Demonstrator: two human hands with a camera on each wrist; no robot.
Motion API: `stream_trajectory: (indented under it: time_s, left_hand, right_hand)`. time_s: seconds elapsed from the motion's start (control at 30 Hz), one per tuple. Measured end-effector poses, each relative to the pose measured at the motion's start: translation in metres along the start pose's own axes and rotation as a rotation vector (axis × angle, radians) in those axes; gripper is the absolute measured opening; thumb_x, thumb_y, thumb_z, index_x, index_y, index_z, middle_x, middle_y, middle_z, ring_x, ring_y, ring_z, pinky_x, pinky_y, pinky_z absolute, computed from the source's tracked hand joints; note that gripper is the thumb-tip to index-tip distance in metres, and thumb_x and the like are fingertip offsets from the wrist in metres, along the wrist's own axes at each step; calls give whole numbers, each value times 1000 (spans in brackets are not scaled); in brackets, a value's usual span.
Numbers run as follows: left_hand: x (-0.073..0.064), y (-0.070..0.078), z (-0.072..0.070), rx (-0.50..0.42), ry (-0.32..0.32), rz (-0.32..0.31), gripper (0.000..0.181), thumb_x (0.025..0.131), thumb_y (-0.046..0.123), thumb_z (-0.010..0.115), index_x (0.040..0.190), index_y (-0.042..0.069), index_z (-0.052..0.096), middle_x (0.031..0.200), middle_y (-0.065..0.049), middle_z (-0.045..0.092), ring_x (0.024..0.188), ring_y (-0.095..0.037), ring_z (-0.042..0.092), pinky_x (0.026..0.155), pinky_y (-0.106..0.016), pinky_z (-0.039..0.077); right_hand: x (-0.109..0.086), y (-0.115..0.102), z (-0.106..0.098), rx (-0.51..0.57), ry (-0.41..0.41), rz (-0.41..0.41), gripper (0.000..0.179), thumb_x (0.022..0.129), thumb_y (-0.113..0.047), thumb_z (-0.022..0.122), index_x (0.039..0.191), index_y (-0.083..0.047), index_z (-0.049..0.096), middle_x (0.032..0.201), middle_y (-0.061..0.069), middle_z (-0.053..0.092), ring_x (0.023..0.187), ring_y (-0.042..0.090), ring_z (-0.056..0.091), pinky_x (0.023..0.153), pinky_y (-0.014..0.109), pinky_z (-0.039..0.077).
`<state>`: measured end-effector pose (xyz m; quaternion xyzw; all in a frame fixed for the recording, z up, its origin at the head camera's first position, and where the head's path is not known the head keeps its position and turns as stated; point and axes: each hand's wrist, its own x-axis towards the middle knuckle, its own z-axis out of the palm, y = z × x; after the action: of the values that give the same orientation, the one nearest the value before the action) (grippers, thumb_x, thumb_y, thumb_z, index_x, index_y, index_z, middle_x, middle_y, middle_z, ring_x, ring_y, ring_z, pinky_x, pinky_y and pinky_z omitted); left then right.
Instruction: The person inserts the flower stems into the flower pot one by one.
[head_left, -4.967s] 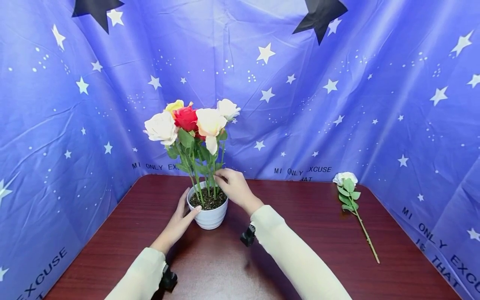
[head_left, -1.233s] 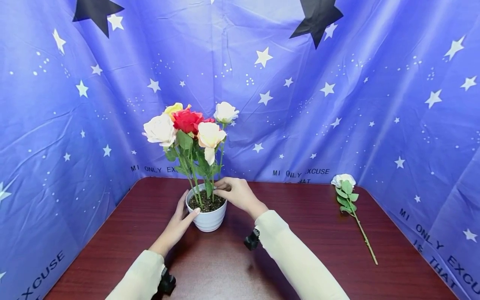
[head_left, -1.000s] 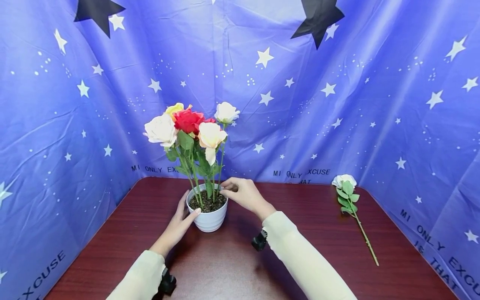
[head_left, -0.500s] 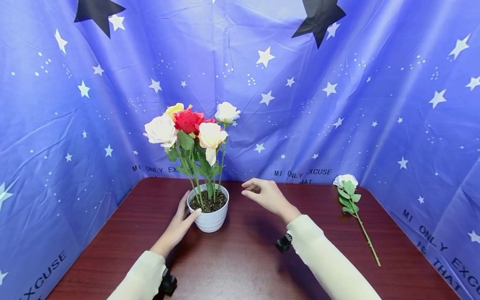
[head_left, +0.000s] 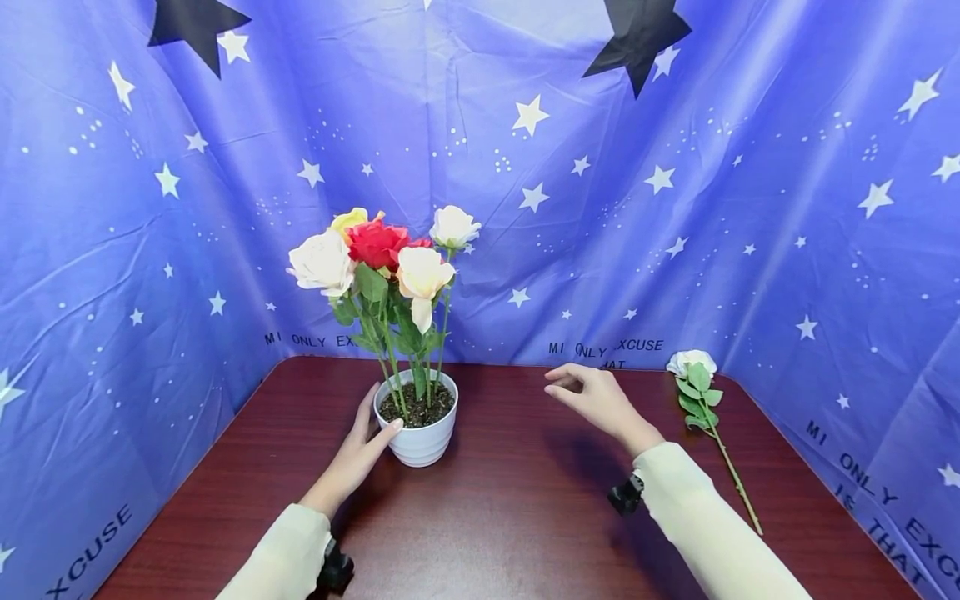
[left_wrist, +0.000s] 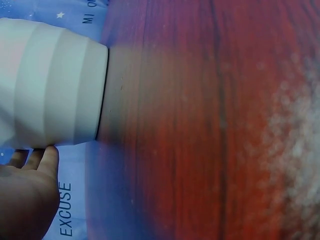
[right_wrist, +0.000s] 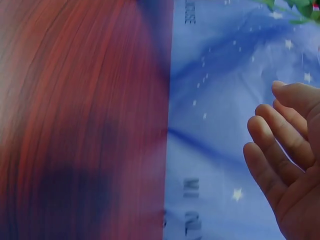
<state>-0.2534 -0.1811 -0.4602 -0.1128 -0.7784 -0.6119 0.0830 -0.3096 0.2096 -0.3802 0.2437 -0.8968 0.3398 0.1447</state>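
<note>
A white flowerpot (head_left: 422,446) filled with dark soil (head_left: 412,407) stands on the table, holding several upright roses: a red rose (head_left: 377,243), a yellow rose (head_left: 349,220), a cream rose (head_left: 423,273), a large white rose (head_left: 322,262) and a smaller white rose (head_left: 454,227). My left hand (head_left: 352,460) holds the pot's left side, thumb at the front rim; in the left wrist view its fingertips touch the pot wall (left_wrist: 55,85). To the right of the pot, my right hand (head_left: 600,402) hovers above the table with loosely bent fingers, holding nothing; the right wrist view shows its bare palm (right_wrist: 305,205).
A single white rose (head_left: 692,364) lies on the right side of the table, its stem (head_left: 735,475) pointing toward the front. Behind the dark red wooden table (head_left: 480,508) hangs a blue star-patterned cloth (head_left: 525,250), which also lines both sides.
My right hand has left the stems at the pot's right side and moved right, toward the lying rose. My left hand stays on the pot. The cream rose sits lower than five seconds ago.
</note>
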Motion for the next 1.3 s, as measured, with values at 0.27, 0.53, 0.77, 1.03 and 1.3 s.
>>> stream_trajectory:
  time_s: [0.27, 0.53, 0.77, 1.03, 1.3]
  left_hand:
    - [0, -1, 0, 3, -2, -3, 80, 101, 26, 61, 162, 18, 9, 162, -19, 20, 142, -43, 31, 112, -56, 27]
    - [0, -1, 0, 10, 0, -21, 80, 101, 27, 61, 162, 20, 9, 163, -18, 19, 142, -43, 30, 113, -56, 27]
    - [1, 0, -1, 10, -3, -9, 80, 101, 27, 60, 162, 20, 9, 163, -19, 18, 143, -45, 28, 113, -57, 26]
    - [0, -1, -1, 8, -6, -9, 80, 101, 27, 61, 162, 20, 9, 162, -20, 19, 142, -44, 30, 113, -56, 27]
    - [-1, 1, -1, 10, -7, -5, 81, 101, 27, 61, 162, 18, 8, 163, -19, 19, 142, -44, 30, 113, -57, 27]
  right_hand:
    - [-30, 42, -20, -71, 71, 46, 21, 92, -25, 75, 110, -15, 75, 92, -4, 75, 85, 15, 68, 75, 38, 51]
    - [-60, 73, -49, -153, 99, 117, 24, 94, -30, 73, 111, -14, 75, 93, -2, 75, 85, 16, 67, 74, 38, 51]
    - [-82, 93, -74, -181, 105, 196, 28, 95, -33, 71, 113, -12, 74, 99, 4, 75, 89, 21, 66, 75, 41, 49]
    - [-104, 115, -91, -219, 101, 256, 30, 94, -31, 72, 113, -8, 74, 95, 8, 75, 86, 23, 67, 70, 39, 50]
    - [-123, 138, -107, -231, 86, 336, 36, 94, -31, 72, 116, -3, 72, 93, 10, 74, 80, 18, 63, 67, 37, 47]
